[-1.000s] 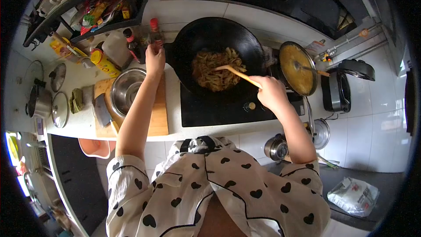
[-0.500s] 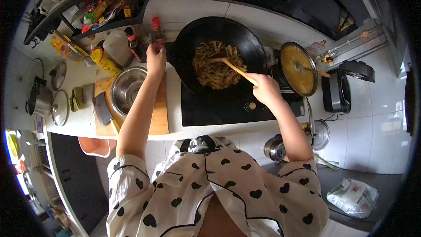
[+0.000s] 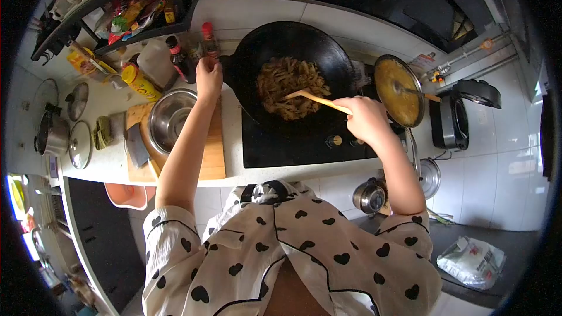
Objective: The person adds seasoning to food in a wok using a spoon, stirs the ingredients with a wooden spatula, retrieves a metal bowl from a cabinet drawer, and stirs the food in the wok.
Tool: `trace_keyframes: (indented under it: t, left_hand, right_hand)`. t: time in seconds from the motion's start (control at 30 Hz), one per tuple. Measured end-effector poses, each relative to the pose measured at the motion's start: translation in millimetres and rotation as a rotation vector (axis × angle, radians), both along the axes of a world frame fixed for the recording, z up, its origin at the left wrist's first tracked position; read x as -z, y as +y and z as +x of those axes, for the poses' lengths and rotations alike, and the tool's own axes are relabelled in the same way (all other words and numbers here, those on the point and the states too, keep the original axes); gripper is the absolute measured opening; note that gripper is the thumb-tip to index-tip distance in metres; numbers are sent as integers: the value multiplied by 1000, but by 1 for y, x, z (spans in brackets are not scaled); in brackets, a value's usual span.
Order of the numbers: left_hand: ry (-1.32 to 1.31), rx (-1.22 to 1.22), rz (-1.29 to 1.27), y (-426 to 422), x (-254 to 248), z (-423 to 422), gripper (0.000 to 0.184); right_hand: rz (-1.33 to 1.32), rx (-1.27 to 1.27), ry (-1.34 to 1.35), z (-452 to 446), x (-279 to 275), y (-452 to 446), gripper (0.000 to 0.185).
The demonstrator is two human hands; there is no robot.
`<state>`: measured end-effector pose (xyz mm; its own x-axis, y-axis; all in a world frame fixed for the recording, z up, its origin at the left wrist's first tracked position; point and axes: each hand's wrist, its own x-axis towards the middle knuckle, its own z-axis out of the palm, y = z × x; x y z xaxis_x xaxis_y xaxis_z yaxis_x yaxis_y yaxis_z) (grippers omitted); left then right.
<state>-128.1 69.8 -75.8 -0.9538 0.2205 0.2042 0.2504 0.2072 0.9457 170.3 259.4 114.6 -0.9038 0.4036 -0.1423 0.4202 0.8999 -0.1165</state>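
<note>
A black wok (image 3: 316, 44) sits on the black stove (image 3: 275, 151), with browned strips of food (image 3: 281, 82) in its bottom. My right hand (image 3: 366, 118) is closed round the handle of a wooden spatula (image 3: 319, 99), whose head rests in the food. At the wok's left edge, my left hand (image 3: 209, 79) is closed with its fingers pinched together, next to the wok's left handle; what lies between the fingers is hidden. Just behind it stand a red-capped bottle (image 3: 208, 38) and a dark bottle (image 3: 180, 61).
Right of the wok is a pan of yellowish food (image 3: 393, 85) with a ladle. A steel bowl (image 3: 170, 118) and a cleaver (image 3: 137, 147) lie on a wooden board (image 3: 212, 161). A yellow canister (image 3: 139, 82) stands behind. A black open-lidded appliance (image 3: 449, 123) is far right.
My right hand went left with the spatula, then back right and slightly down, and the strips in the wok have shifted. My left hand has stayed nearly in place.
</note>
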Motion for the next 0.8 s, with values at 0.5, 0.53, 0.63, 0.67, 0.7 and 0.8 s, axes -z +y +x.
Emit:
trace_keyframes:
  t: [0.5, 0.53, 0.63, 0.67, 0.7, 0.8]
  left_hand:
    - [41, -14, 18, 5, 11, -2, 19]
    - [44, -14, 20, 4, 12, -3, 19]
    - [55, -18, 29, 5, 13, -3, 19]
    - [49, -16, 23, 6, 12, -2, 19]
    - [44, -15, 17, 6, 10, 0, 19]
    - [3, -7, 7, 6, -1, 6, 18]
  right_hand:
    - [-65, 55, 53, -9, 17, 7, 40]
    - [-59, 53, 64, -6, 4, 6, 40]
    - [-21, 18, 72, -1, -7, 7, 37]
    - [-26, 35, 9, -3, -4, 4, 37]
    - [-31, 52, -53, -6, 1, 2, 36]
    - [-80, 74, 20, -1, 12, 13, 35]
